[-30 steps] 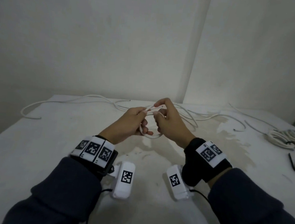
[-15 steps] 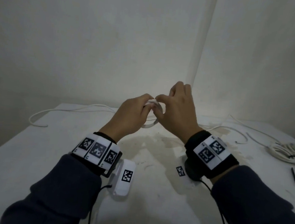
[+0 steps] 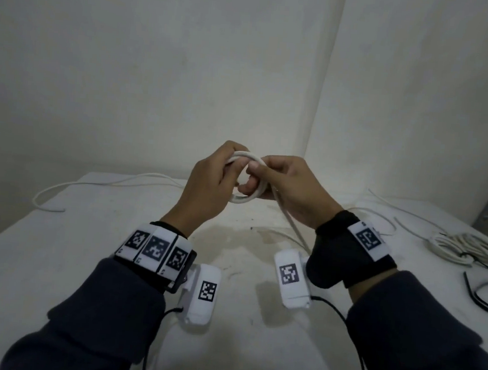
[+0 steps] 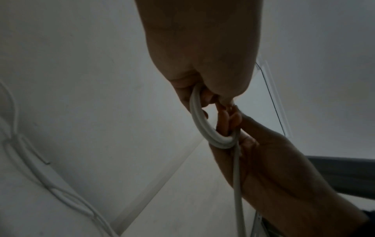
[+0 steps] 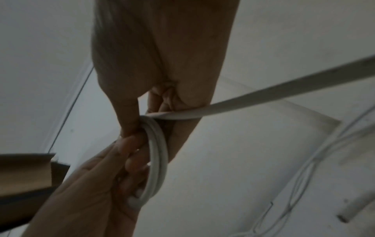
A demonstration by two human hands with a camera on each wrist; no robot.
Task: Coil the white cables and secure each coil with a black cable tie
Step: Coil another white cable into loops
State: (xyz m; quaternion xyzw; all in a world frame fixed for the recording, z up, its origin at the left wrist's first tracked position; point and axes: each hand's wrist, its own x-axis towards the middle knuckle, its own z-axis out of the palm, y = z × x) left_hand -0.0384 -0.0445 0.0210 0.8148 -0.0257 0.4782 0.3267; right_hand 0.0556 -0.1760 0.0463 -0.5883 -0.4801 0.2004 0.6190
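Note:
A small coil of white cable [image 3: 246, 198] [image 4: 202, 125] [image 5: 159, 154] is held in the air above the white table [image 3: 56, 257]. My left hand [image 3: 212, 182] grips its left side, fingers curled round the loops. My right hand [image 3: 284, 182] pinches the right side of the coil, and the free run of the same cable [image 3: 289, 222] [image 5: 263, 94] drops under that hand toward the table. In the left wrist view this strand [image 4: 236, 184] hangs straight down from the coil. Black cable ties [image 3: 479, 294] lie on the table at the right edge.
Loose white cable [image 3: 99, 185] snakes across the far side of the table. A bundle of coiled white cable [image 3: 459, 248] lies at the far right. Bare walls meet in a corner behind the table. A stained patch [image 3: 250, 243] marks the table's middle.
Both hands stayed raised above the table while another turn went onto the coil; the right hand has dropped lower on the coil's right side, with the free strand now trailing beneath it.

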